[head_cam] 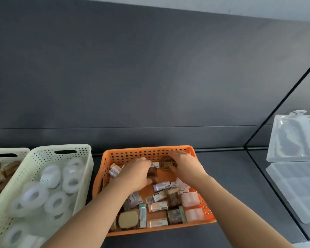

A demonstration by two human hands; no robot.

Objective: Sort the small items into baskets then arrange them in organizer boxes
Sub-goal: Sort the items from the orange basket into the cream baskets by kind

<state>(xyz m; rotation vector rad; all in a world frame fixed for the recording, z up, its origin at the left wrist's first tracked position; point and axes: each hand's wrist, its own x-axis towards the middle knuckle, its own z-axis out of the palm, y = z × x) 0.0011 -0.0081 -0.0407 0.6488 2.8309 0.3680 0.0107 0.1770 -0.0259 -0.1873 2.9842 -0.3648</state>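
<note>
An orange perforated basket (147, 152) sits in the middle of the dark table, filled with several small boxes (161, 186), brown blocks and pale pouches. Both my hands are inside it near the far wall. My left hand (134, 174) is closed around a dark brown block (152, 174). My right hand (185, 164) grips another brown block (167, 163) at the back of the basket. A cream basket (43, 153) on the left holds several white tape rolls (71, 178).
A second cream basket (9, 151) at the far left edge holds brown items. A clear plastic organizer box (293, 187) with its lid (292, 138) raised stands on the right. A dark wall panel rises behind the baskets.
</note>
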